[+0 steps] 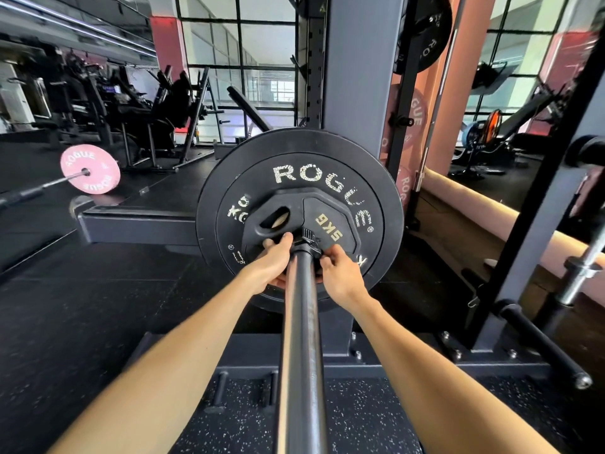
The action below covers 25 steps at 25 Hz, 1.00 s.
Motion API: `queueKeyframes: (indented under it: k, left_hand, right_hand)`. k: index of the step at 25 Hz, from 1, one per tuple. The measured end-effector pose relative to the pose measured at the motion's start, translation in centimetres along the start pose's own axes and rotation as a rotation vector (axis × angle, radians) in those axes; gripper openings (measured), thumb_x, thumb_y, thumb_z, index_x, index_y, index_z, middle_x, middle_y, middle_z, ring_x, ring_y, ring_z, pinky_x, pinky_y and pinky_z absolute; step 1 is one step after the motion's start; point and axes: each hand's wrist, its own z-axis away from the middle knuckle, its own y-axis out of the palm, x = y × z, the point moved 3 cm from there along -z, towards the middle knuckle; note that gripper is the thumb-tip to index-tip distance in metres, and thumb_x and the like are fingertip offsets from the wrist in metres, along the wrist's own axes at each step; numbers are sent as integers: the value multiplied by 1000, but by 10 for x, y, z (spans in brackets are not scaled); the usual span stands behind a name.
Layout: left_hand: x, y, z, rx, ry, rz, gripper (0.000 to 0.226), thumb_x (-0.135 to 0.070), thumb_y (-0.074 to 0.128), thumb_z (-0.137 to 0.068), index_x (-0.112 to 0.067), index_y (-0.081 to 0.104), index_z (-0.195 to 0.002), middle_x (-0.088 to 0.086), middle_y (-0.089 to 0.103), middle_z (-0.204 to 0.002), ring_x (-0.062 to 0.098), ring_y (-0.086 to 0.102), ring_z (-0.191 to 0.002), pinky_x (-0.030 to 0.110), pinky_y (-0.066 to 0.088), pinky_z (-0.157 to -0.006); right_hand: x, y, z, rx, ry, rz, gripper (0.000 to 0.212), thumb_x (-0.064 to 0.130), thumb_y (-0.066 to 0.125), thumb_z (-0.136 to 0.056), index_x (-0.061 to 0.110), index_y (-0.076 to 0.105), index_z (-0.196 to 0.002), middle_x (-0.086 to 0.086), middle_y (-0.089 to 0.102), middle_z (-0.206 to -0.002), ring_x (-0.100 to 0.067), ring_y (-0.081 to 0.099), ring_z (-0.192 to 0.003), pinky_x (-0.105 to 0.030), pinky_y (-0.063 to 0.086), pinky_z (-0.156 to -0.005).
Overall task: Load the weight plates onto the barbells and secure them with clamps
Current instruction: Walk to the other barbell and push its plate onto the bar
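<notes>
Both hands are on the clamp (309, 242) now, right up at the far end of the barbell sleeve (302, 339) that runs away from the person down the middle of the view. The left hand (273, 265) comes in from the left side of the bar, thumb stretched up beside the collar and fingers curled underneath it. The right hand (339, 271) mirrors it on the right, fingers bent and pinching the clamp's edge. So the two hands sit close together, one either side of the bar, both gripping that black collar.

The clamp sits tight against the small black plate (324, 217), the one marked 5KG with a grip hole on its left. Behind that, touching it, is the big black Rogue plate (299, 221), upright on the same sleeve.

Far off to the left, a pink plate (90, 169) is on another barbell (49, 184) lying low near the dark rubber floor (82, 306). Right behind the loaded plates stands the grey rack upright (360, 67). To the right, a second chrome bar end (582, 273) pokes up at a slant, and a black plate (429, 31) hangs high on the rack.
</notes>
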Motion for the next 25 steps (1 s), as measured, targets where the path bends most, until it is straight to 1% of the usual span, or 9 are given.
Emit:
queueKeyframes:
  k: [3, 5, 7, 8, 12, 16, 18, 21, 25]
  left_hand:
    - [-2, -1, 0, 14, 49, -69, 44, -50, 30, -105, -12, 34, -127, 4, 44, -116, 3, 45, -76, 10, 40, -32]
    - [-3, -3, 0, 15, 80, -111, 45, -49, 28, -106, -9, 33, -125, 4, 42, -110, 4, 44, -77, 8, 41, -38]
    - [-2, -5, -2, 49, 65, -116, 48, -53, 28, -104, -9, 30, -123, 6, 46, -110, 14, 53, -83, 22, 52, -60]
    - [-1, -4, -2, 60, 48, -88, 44, -53, 28, -104, -12, 29, -120, 8, 50, -108, 18, 58, -81, 29, 54, -62]
    - [3, -2, -1, 38, 50, -32, 21, -37, 26, -107, -17, 25, -112, 8, 55, -94, 18, 58, -65, 29, 53, -52]
    - [2, -5, 0, -13, 91, -12, 18, -34, 28, -107, -16, 26, -110, 9, 53, -89, 17, 55, -59, 26, 51, -44]
    - [2, -4, -1, 18, 78, 3, 20, -36, 27, -107, -16, 26, -111, 8, 53, -87, 16, 56, -58, 25, 50, -43]
    - [0, -4, 1, 37, 70, -28, 37, -52, 27, -104, -17, 27, -118, 8, 59, -99, 17, 64, -70, 24, 52, -44]
    - [-4, -5, 4, 32, 62, -73, 49, -61, 29, -101, -16, 28, -121, 6, 59, -99, 16, 66, -74, 23, 53, -44]
  right_hand:
    - [-4, 3, -1, 19, 6, -5, 19, 22, 39, -98, 15, 55, -106, -8, 70, -97, -31, 65, -93, -45, 50, -89]
    - [-10, 4, -3, 53, 30, -20, 17, 22, 40, -97, 19, 56, -102, -4, 71, -95, -27, 67, -93, -45, 51, -91]
    - [-12, 2, -4, 65, 52, -48, 18, 22, 40, -94, 24, 58, -96, 0, 71, -92, -25, 67, -93, -43, 52, -91]
    - [-11, -1, -6, 37, 44, -55, 21, 23, 39, -93, 24, 60, -98, 1, 70, -93, -24, 66, -92, -39, 52, -88]
    - [5, -12, -11, -72, -70, -51, 26, 27, 40, -101, 13, 61, -101, 3, 60, -76, -20, 55, -75, -31, 41, -69]
    - [7, -12, -14, -67, -90, 11, 29, 26, 41, -101, 7, 61, -91, 2, 53, -66, -24, 50, -72, -31, 37, -66]
    - [9, -13, -17, -56, -63, 35, 37, 36, 39, -101, 11, 53, -78, -1, 53, -67, -28, 52, -75, -32, 40, -69]
    - [26, -12, -24, -6, 59, 125, 62, 68, 28, -92, 14, 50, -72, -10, 64, -82, -32, 66, -73, -39, 55, -74]
    - [46, -8, -28, 91, 148, 348, 74, 72, 33, -90, 4, 61, -80, -11, 63, -72, -29, 66, -53, -35, 57, -64]
